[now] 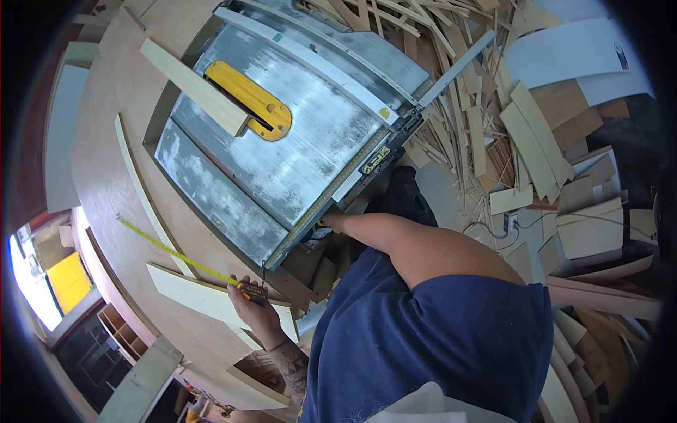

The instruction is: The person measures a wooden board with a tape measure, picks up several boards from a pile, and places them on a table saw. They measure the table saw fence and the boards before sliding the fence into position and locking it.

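Note:
My left hand [257, 315] is closed around a tape measure [252, 290] with a dark case. Its yellow blade is pulled out and runs to the upper left above the plywood. My right arm reaches to the front edge of the table saw [310, 120]. There my right hand [334, 221] goes under the front rail, its fingers hidden. On the grey saw top, a wooden strip [194, 86] lies beside the yellow throat plate [275, 116], over part of the slot. The rip fence [317, 74] crosses the saw top farther right.
A large plywood surface [106, 155] borders the saw on the left, with narrow boards [190, 292] lying on it. Heaps of wood offcuts [458, 106] cover the floor at right. A power cord and outlet [509, 223] sit among them.

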Action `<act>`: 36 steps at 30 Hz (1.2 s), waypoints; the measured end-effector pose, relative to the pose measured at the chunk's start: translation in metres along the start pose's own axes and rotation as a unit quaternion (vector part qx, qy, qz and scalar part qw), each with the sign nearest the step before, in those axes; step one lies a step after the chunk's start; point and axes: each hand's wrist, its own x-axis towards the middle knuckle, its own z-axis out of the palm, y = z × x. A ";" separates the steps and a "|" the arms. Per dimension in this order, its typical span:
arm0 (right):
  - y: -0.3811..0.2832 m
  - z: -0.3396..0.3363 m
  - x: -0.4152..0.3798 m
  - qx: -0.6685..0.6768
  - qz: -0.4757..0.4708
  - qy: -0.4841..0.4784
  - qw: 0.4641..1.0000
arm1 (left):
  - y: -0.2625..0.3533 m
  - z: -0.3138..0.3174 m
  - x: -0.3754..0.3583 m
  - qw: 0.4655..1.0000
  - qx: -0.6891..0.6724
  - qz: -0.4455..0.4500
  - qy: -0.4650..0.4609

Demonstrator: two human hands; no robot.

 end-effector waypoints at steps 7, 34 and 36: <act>-0.004 -0.089 -0.016 -0.225 0.014 -0.093 0.970 | -0.005 0.012 0.131 0.989 0.146 -0.006 0.035; -0.213 -0.364 0.019 0.641 -0.283 0.016 0.713 | -0.018 0.151 0.002 0.861 0.359 0.251 -0.259; -0.205 -0.364 0.015 0.662 -0.309 0.024 0.683 | -0.008 0.210 -0.040 0.854 0.319 0.231 -0.339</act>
